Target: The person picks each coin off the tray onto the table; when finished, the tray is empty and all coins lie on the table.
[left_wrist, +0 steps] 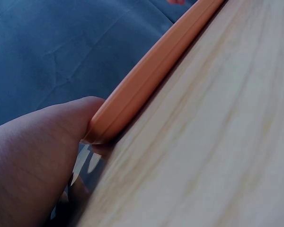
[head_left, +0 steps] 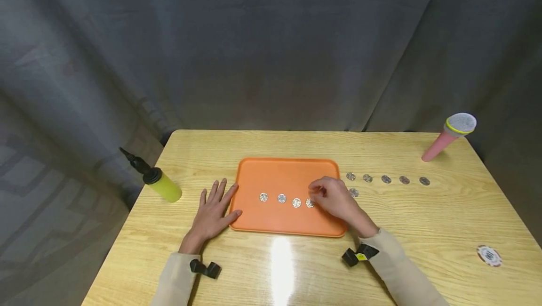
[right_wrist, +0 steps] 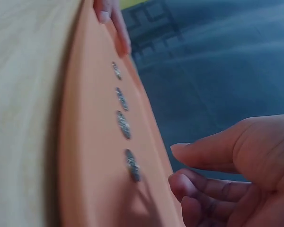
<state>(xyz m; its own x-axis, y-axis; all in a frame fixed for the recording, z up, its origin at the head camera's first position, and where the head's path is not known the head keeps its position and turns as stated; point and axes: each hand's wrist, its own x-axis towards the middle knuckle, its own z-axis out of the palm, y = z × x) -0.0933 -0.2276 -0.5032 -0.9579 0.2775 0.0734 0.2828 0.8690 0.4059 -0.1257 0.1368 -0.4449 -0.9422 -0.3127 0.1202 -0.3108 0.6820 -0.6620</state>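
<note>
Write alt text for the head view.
A right hand hovers over an orange tray holding four silver coins; the left hand touches its edge. More coins lie to its right; a yellow pump is left, a pink microphone far right.

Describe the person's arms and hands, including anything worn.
The left sleeve and right sleeve are plain pale beige. A small black boxy device sits at each cuff; the right device shows a yellow-green patch. The left hand and right hand wear no gloves.

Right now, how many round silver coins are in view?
10: four coins on the orange rectangular tray; on the wooden table right of it, five coins in a far row and one coin nearer, beside the right hand, which may hide more.
</note>
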